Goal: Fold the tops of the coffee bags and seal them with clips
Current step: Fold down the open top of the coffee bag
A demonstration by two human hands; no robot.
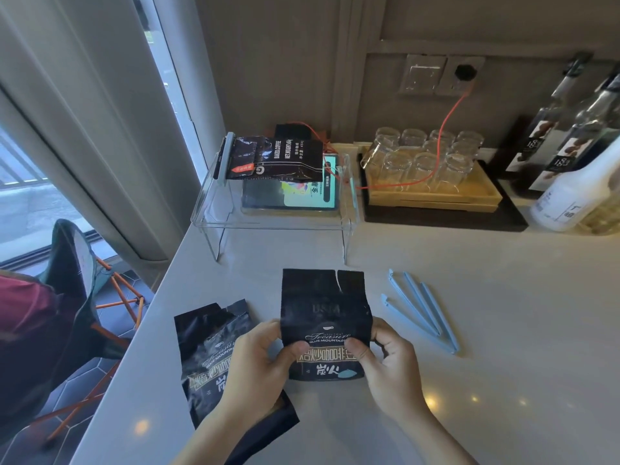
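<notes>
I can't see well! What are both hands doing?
Left hand: pinching the coffee bag.
Right hand: pinching the same bag.

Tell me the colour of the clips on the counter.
Light blue clips, clearest in the head view.

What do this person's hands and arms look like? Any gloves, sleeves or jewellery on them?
Both are bare. The left hand and right hand wear no gloves, and no rings show on the fingers that can be seen. The forearms are uncovered down to the bottom edge of the picture, with no sleeve cuff, watch or bracelet in view. The nails look short and unpainted.
</notes>
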